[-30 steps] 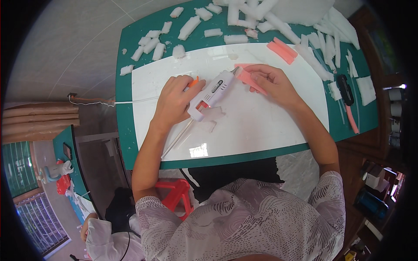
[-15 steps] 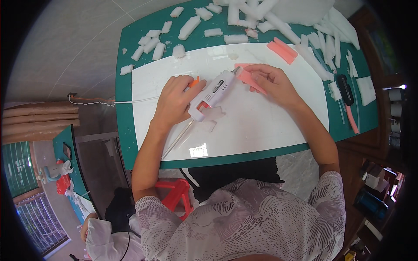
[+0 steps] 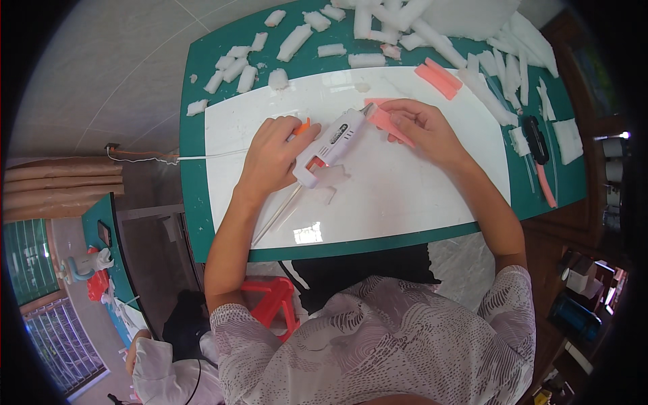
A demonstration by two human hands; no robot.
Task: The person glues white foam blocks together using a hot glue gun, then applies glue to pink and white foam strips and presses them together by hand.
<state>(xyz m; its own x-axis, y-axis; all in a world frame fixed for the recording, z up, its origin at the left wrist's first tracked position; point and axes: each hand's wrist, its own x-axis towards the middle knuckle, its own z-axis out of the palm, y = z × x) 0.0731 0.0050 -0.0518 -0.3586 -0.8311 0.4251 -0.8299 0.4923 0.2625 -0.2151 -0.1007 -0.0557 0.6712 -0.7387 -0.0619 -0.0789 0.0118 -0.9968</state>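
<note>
My left hand (image 3: 271, 154) is closed around a white hot glue gun (image 3: 335, 140) with an orange trigger. A long glue stick (image 3: 278, 214) sticks out of its back end, down toward the near edge of the table. The gun's metal nozzle touches or nearly touches a piece of pink fabric (image 3: 386, 120), close to a bit of white stuffing. My right hand (image 3: 432, 133) pinches this pink piece between thumb and fingers. Part of the piece is hidden behind the fingers. Both hands are over a glossy white board (image 3: 405, 202).
White stuffing rolls (image 3: 294, 43) lie along the green table's (image 3: 194, 155) far side. Two pink strips (image 3: 439, 78) rest at the board's far right. Black-handled pliers or cutters (image 3: 536, 139) lie farther right. A white cord (image 3: 209, 157) runs left. Another person (image 3: 177, 374) sits at lower left.
</note>
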